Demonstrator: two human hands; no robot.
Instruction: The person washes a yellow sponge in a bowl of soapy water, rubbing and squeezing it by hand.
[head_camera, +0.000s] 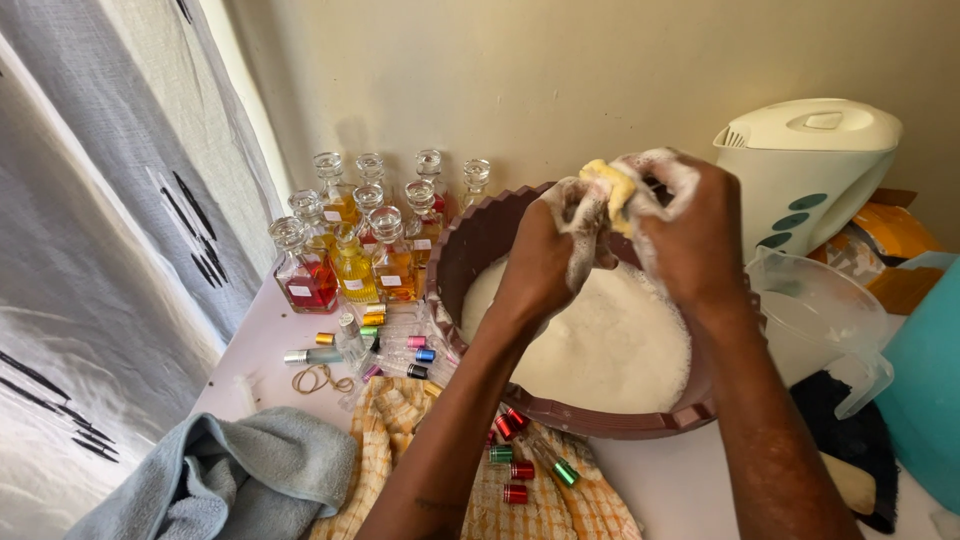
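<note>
Grey towel (250, 475) and checked cloth (560, 510) lie nearest on the bench (680, 485).
Above the foamy brown basin (470, 245), soapy left hand (550, 255) and right hand (690, 235) both clench a yellow sponge (610, 185); glass bottles (350, 255) stand left.

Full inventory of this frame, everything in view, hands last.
basin: 1, brown, centre, full of white suds
sponge: 1, yellow, gripped above basin
glass bottles: about ten, amber, yellow, red liquids, left by wall
small capped vials: several, mixed colours, front of basin
towel: 1, grey-blue, lower left
checked cloth: 1, orange, under vials
kettle: 1, white, right
clear jug: 1, right
left hand: soapy, on sponge
right hand: soapy, on sponge
</note>
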